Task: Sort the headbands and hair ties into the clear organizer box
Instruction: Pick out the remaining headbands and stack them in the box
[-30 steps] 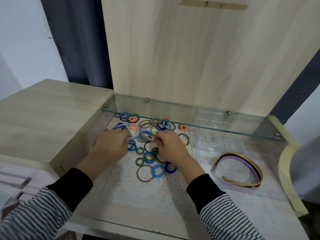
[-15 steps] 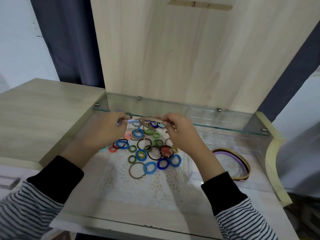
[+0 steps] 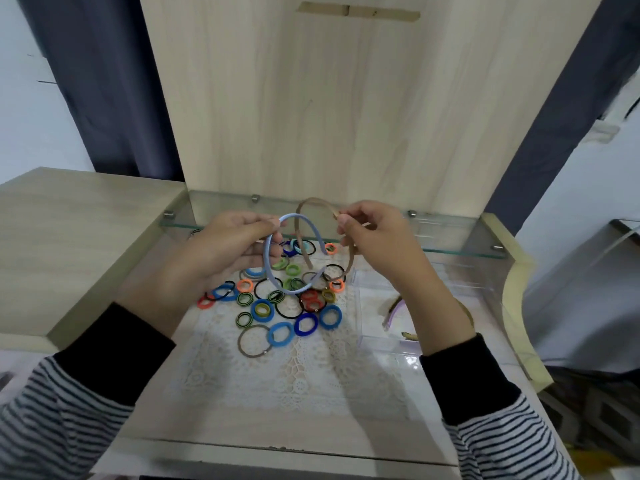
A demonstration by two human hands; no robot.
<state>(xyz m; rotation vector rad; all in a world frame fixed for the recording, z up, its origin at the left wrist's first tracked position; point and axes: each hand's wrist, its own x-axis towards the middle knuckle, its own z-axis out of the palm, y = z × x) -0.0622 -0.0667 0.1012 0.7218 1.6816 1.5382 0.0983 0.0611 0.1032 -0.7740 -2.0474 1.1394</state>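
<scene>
Two headbands up in the air, one in each hand, right above the pile of hair ties.

The left hand (image 3: 228, 251) is pinched on a light blue headband (image 3: 273, 271) near its top, and the right hand (image 3: 372, 237) is pinched on a tan headband (image 3: 304, 230) at one end of its arc. The two bands cross each other between the hands, so they look hooked together, though I can't tell for sure. Under them the hair ties (image 3: 277, 303) lie scattered in loads of colours on a lace mat (image 3: 294, 372) on the counter (image 3: 221, 445). The clear organizer box (image 3: 377, 327) sits just to the right of the pile, with a purple headband (image 3: 393, 315) lying in it, mostly hidden behind the right forearm.
</scene>
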